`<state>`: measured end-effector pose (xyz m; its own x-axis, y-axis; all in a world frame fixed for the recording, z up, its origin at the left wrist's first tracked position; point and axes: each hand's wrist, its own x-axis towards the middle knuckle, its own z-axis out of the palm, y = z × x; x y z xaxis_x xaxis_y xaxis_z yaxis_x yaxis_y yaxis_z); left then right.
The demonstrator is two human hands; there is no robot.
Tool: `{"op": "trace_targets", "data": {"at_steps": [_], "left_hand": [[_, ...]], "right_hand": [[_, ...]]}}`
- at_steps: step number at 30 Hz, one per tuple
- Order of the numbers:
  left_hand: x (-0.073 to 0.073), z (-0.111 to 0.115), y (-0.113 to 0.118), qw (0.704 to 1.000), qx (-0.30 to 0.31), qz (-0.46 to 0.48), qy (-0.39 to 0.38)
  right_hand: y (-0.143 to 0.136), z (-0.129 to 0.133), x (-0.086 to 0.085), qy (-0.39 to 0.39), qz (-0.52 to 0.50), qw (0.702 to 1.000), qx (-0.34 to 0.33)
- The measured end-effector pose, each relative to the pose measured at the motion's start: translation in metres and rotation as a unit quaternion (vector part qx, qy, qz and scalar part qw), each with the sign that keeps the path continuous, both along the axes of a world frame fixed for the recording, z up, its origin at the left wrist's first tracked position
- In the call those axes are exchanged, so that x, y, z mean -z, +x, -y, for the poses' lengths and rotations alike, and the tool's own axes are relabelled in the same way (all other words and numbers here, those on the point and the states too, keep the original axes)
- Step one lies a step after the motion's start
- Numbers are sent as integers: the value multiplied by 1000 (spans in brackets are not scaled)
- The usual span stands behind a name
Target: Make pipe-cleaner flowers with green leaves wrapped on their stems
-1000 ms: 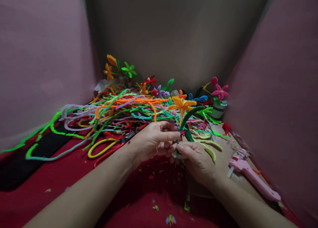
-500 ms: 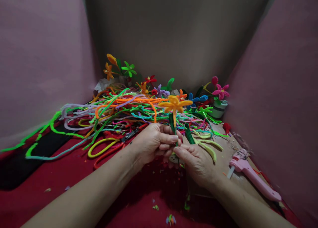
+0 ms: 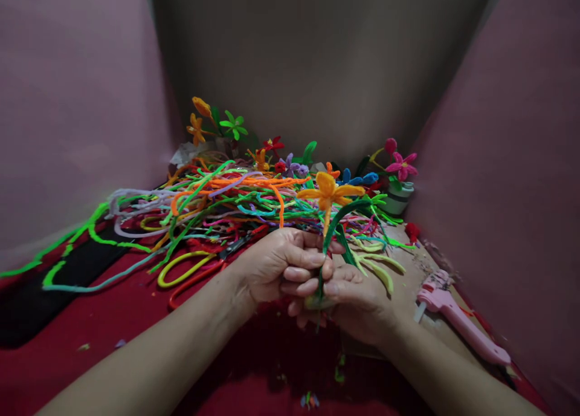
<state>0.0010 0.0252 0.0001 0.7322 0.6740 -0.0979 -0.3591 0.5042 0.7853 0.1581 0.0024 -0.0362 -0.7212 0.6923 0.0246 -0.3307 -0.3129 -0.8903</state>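
An orange pipe-cleaner flower (image 3: 330, 191) stands upright in front of me. A long dark green leaf (image 3: 341, 215) arches to the right beside its stem. My left hand (image 3: 290, 265) pinches the green stem just below the flower, thumb against fingers. Lower down, my right hand (image 3: 356, 295) has its thumb and fingers closed round the bottom of the stem. A pale, blurred bit shows between the fingers there, and I cannot make it out. Just behind the right hand lies a pale yellow-green pipe-cleaner piece (image 3: 383, 274) with another dark green leaf (image 3: 345, 247).
A heap of coloured pipe cleaners (image 3: 226, 198) spreads behind my hands. Scissors with yellow and red handles (image 3: 181, 268) lie left. At right, a pink glue gun (image 3: 462, 322) rests on cardboard (image 3: 410, 274). Finished flowers (image 3: 402, 165) stand along the back wall; scraps dot the red cloth (image 3: 254, 380).
The flower has shifted slightly right. The dark green leaf by its stem, upright before, now bends out to the right. My right hand's fingers have shifted around the lower stem.
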Motion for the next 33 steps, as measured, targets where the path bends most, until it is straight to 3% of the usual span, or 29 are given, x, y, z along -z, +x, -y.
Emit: {"op": "trace_targets", "data": {"at_steps": [4, 8, 11, 14, 16, 20, 24, 29, 33], "left_hand": [[-1, 0, -1, 998, -46, -20, 48], [-1, 0, 1, 986, -116, -104, 52], [0, 1, 6, 971, -152, -165, 83], [1, 2, 8, 959, -199, -167, 111], [1, 1, 8, 967, -189, -140, 97], [4, -2, 4, 993, -98, -54, 38], [7, -4, 2, 998, -63, 6, 4], [5, -3, 2, 997, -73, 23, 23], [3, -2, 4, 992, -103, -61, 47]], "right_hand": [[1, -2, -2, -20, 4, 999, 47], [1, -8, 2, 21, 45, 991, 121], [0, -10, 6, 54, 72, 987, 136], [-2, -10, 6, 62, 79, 986, 133], [-3, -8, 4, 62, 59, 989, 124], [-3, -5, 1, 54, 13, 993, 101], [-3, -3, 2, 60, 0, 996, 73], [-2, -4, 5, 58, 14, 994, 97], [0, -7, 9, 78, 90, 981, 151]]}}
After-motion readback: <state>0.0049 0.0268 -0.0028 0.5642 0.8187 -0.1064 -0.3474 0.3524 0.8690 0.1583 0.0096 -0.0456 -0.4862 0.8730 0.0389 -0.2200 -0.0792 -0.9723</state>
